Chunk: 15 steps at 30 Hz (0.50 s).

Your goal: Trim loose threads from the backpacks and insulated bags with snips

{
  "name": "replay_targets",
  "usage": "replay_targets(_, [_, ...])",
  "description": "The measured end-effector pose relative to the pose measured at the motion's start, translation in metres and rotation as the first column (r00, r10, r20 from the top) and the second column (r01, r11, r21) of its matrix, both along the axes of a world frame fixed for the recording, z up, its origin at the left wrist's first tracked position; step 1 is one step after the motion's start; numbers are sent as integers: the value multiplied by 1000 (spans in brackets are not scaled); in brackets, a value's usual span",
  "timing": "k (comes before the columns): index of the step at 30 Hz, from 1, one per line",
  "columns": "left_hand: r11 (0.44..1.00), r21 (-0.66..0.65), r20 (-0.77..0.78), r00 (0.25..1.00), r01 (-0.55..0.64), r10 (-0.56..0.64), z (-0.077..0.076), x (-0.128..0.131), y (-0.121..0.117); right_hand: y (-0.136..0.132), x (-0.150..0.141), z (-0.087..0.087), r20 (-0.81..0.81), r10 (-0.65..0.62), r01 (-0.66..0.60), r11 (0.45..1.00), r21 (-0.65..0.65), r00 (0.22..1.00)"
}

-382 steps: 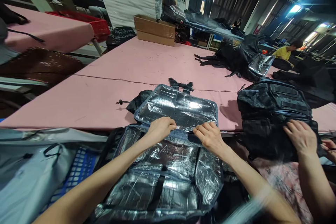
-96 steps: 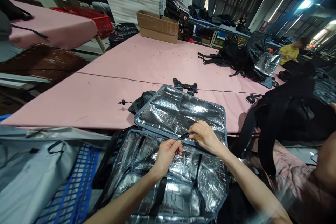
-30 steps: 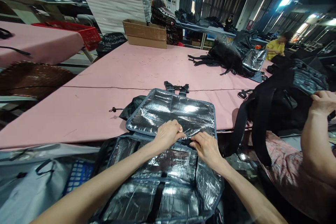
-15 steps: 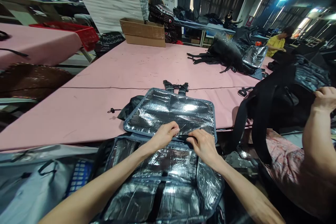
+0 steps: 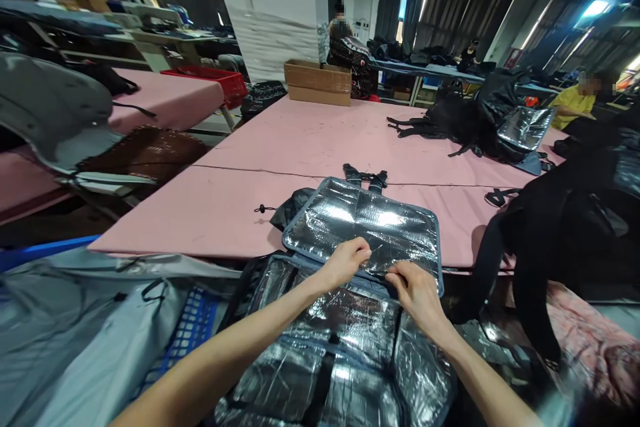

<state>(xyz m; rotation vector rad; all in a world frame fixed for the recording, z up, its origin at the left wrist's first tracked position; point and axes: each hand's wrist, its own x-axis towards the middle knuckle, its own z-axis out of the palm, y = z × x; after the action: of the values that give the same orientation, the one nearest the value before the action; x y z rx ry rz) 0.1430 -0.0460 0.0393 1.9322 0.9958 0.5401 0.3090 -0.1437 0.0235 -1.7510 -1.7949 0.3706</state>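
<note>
An insulated bag (image 5: 350,320) with a silver foil lining lies opened in front of me, its body hanging below the table's front edge. Its foil-lined flap (image 5: 380,213) with grey-blue edging is spread back on the pink table. My left hand (image 5: 346,263) is closed in a pinch just over the flap's near edge; a thin light line shows by its fingertips, too fine to name. Beside it, my right hand (image 5: 416,285) pinches the dark seam strip where flap and body meet. Black buckled straps (image 5: 366,178) stick out beyond the flap.
A black bag (image 5: 590,233) with wide straps is at the right, near a person's pink patterned clothing (image 5: 590,327). More dark bags (image 5: 465,120) lie at the back right of the pink table (image 5: 240,213). A cardboard box (image 5: 317,83) stands at the far edge. Grey bags (image 5: 115,340) and a blue basket (image 5: 193,320) are lower left.
The view has swung left, so things appear further right. My hands stay at the seam, the right still pinching there. The neighbouring person's arm is out of view.
</note>
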Motion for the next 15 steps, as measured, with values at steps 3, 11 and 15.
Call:
replay_targets(3, [961,181,-3,977,-209,213,15,-36,24,-9,25,-9,-271,-143,140,990,-31,952])
replay_targets(11, [888,-97,-149,889,-449,433,-6,-126,62,-46,82,-53,-471,-459,409,888,-210,753])
replay_targets(15, [842,-304,90,867,-445,491,-12,-121,47,-45,69,-50,-677,-414,346,906,-243,609])
